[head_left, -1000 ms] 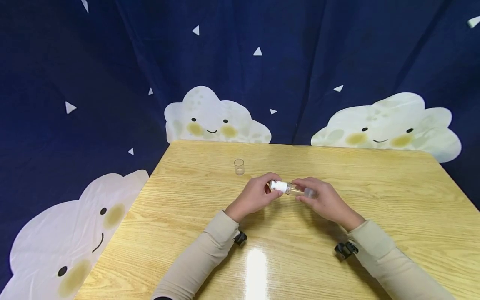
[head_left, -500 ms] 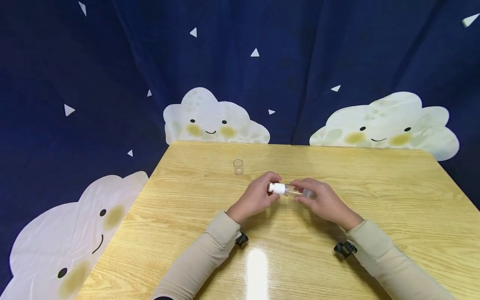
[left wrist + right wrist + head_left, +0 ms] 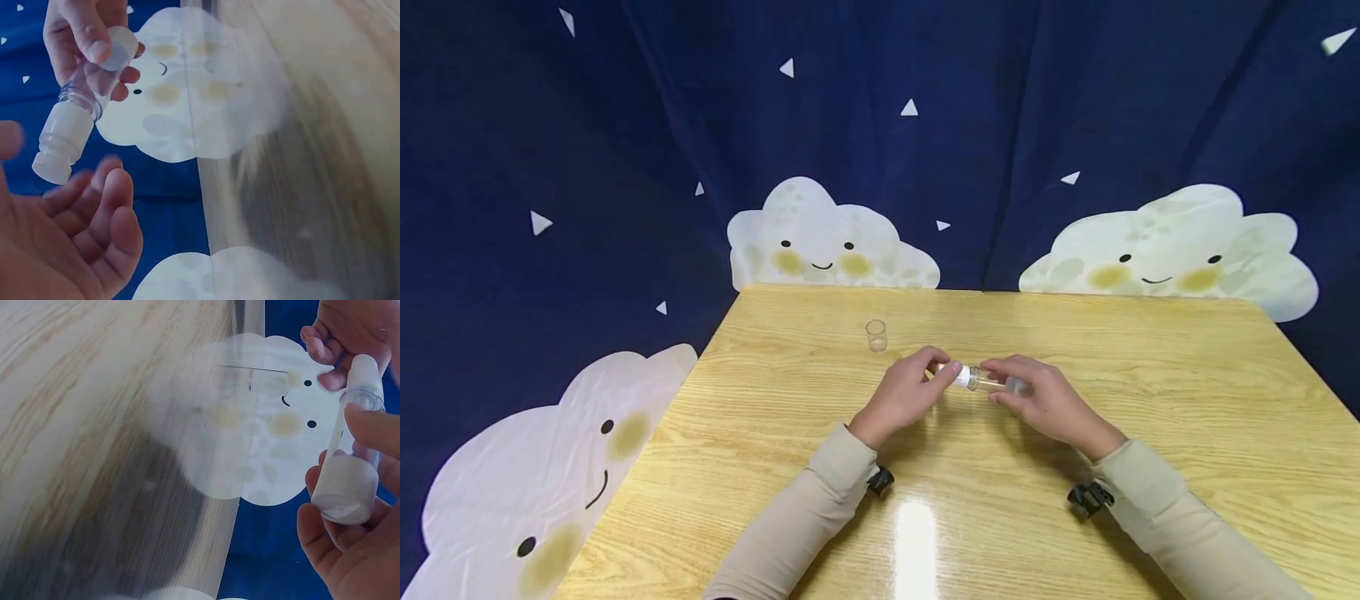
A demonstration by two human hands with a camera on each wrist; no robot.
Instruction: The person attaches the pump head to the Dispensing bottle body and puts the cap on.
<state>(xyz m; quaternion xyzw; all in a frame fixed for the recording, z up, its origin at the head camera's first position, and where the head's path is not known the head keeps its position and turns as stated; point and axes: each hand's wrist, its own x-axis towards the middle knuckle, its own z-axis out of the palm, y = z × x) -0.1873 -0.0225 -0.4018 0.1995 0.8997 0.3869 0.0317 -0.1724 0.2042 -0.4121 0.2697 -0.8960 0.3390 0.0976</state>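
Observation:
My right hand (image 3: 1048,400) grips a small clear pump bottle (image 3: 991,382) by its transparent body, thumb on one side and fingers on the other. The bottle lies sideways above the table, its white pump top (image 3: 65,134) pointing at my left hand (image 3: 904,392). In the left wrist view, that hand's loosely bent fingers (image 3: 122,231) are spread about the pump top, with a gap between. From the head, the left thumb overlaps part of the white top. The bottle's white base (image 3: 347,487) shows in the right wrist view.
A small clear cup-shaped piece (image 3: 877,336) stands on the wooden table (image 3: 1150,375), beyond my left hand. Behind the table hangs a dark blue curtain (image 3: 865,125) printed with clouds. Each sleeve has a black camera mount (image 3: 1090,500) at the wrist.
My left hand has turned and drawn slightly left, its thumb now covering part of the white top that showed fully before. My right hand keeps the bottle in nearly the same place.

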